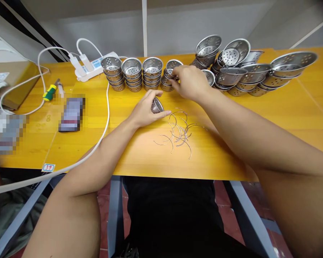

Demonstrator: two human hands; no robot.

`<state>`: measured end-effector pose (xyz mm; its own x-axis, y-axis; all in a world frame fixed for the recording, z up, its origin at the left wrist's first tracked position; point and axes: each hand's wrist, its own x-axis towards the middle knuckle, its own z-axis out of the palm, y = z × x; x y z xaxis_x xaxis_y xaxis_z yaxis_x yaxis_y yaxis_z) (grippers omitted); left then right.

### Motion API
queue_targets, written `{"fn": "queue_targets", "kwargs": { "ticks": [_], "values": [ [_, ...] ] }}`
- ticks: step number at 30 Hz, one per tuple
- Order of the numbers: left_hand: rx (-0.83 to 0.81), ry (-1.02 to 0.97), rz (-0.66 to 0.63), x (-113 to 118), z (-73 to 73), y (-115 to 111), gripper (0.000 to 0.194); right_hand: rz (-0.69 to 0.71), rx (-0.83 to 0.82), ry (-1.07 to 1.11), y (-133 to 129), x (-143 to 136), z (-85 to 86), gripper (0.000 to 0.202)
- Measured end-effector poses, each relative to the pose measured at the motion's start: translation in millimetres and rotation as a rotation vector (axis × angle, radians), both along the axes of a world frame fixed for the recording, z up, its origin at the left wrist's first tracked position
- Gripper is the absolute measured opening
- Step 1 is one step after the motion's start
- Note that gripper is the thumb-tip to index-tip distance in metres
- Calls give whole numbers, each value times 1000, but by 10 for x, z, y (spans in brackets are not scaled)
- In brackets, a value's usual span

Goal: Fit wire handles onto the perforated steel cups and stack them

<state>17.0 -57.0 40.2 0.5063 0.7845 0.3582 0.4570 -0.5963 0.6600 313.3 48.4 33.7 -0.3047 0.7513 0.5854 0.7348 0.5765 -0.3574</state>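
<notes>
My left hand [148, 111] is closed around a small perforated metal cup [157, 105], which is tilted on its side just above the table. My right hand [190, 81] reaches to the rightmost stack in a row of such cups, its thumb and fingers pinching the side of the upper cup [173, 65]. Part of that cup is hidden behind the fingers. Several thin, curved metal wires [181, 132] lie in a loose heap on the table, just in front of my left hand.
Neat cup stacks [131, 73] line the back edge. Larger perforated cups [247, 73] are piled at the right. A white power strip [90, 68] stands at the left, its cable [107, 107] crossing the table. A phone [72, 114] and a green-yellow-handled tool [50, 92] lie there.
</notes>
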Motion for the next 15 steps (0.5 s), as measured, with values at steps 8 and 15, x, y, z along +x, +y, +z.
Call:
{"fn": "queue_targets", "kwargs": {
  "ticks": [8,15],
  "values": [
    [25,-76,11,-8,-227,180,128,2,-85,-171,155,5,142,72],
    [62,-198,22,-18,-454,297,93,-17,-60,-56,-745,-163,572,57]
  ]
}}
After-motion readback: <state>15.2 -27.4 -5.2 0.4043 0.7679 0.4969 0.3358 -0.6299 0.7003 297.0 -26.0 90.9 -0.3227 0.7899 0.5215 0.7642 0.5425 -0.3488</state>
